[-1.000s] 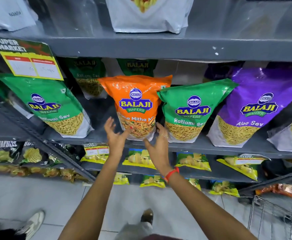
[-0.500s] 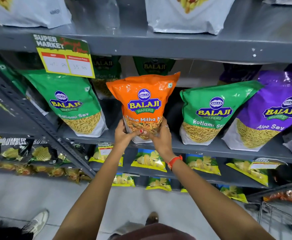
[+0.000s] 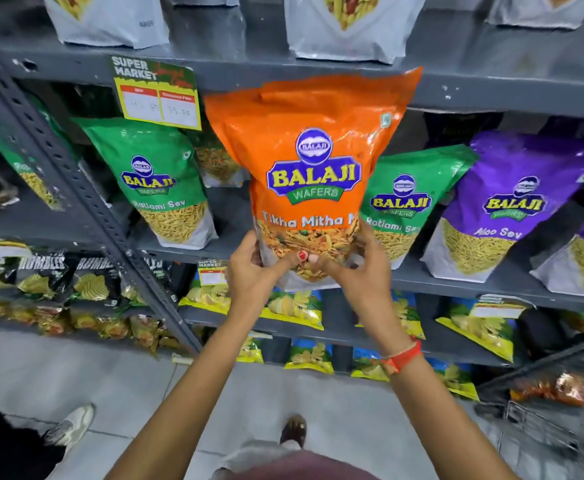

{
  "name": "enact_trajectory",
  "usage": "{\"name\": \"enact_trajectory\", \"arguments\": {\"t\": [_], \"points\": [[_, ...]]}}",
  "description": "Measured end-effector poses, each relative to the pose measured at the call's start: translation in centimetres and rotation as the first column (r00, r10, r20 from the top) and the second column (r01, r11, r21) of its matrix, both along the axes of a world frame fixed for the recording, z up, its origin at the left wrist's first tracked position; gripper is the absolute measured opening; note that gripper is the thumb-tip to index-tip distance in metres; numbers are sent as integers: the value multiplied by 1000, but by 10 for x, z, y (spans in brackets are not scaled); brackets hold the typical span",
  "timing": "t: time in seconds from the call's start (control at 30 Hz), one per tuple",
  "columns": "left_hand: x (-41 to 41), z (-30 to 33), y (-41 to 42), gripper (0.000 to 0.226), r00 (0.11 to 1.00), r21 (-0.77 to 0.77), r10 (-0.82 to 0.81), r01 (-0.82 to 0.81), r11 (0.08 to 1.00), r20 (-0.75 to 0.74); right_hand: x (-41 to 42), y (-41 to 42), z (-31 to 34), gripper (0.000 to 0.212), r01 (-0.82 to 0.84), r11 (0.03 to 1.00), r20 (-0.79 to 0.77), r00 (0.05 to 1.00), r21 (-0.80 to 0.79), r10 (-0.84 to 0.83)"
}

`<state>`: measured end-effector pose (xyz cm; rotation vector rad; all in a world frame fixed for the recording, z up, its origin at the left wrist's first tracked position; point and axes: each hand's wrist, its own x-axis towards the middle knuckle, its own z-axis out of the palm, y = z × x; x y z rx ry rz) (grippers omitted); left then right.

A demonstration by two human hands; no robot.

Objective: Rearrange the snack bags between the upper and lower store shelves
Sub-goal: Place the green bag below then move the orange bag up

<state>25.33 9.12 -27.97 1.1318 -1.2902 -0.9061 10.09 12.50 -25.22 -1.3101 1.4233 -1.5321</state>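
Observation:
An orange Balaji snack bag (image 3: 313, 161) is held upright in front of the middle shelf, its top reaching the grey edge of the upper shelf (image 3: 491, 95). My left hand (image 3: 252, 268) grips its bottom left corner and my right hand (image 3: 360, 268) grips its bottom right, thumbs meeting across the clear window. Green Ratlami Sev bags stand on the middle shelf, one to its left (image 3: 159, 181) and one to its right (image 3: 401, 209), with a purple Aloo Sev bag (image 3: 512, 206) farther right. White bags (image 3: 346, 26) stand on the upper shelf.
A yellow price card (image 3: 159, 98) hangs from the upper shelf edge. A slanted grey shelf post (image 3: 86, 202) runs down the left. Yellow chip packets (image 3: 294, 306) fill the lower shelves. A wire trolley (image 3: 560, 420) stands at the bottom right, and another person's white shoe (image 3: 69, 424) at the bottom left.
Both hands closed on the orange bag's bottom, then lifted it off the middle shelf, up and toward me. Its top now overlaps the upper shelf edge.

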Motion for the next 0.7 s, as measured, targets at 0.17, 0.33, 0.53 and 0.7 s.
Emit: {"name": "enact_trajectory", "arguments": {"t": [0.17,0.33,0.53,0.7], "points": [[-56,66,11,49,997,-134,-82,80,988,-9,-53,21,62,73,91,993,-25,995,-75,-93],[-118,138,4,66,991,-312,-91,118,943,100,-112,30,126,62,208,954,-38,975,-217,-221],[-188,232,-17,67,984,-488,-60,136,862,167,-177,22,204,57,307,862,-9,941,-403,-339],[-241,271,-47,71,957,-464,-11,150,873,289,-218,-8,240,71,324,836,16,935,-442,-354]]}}
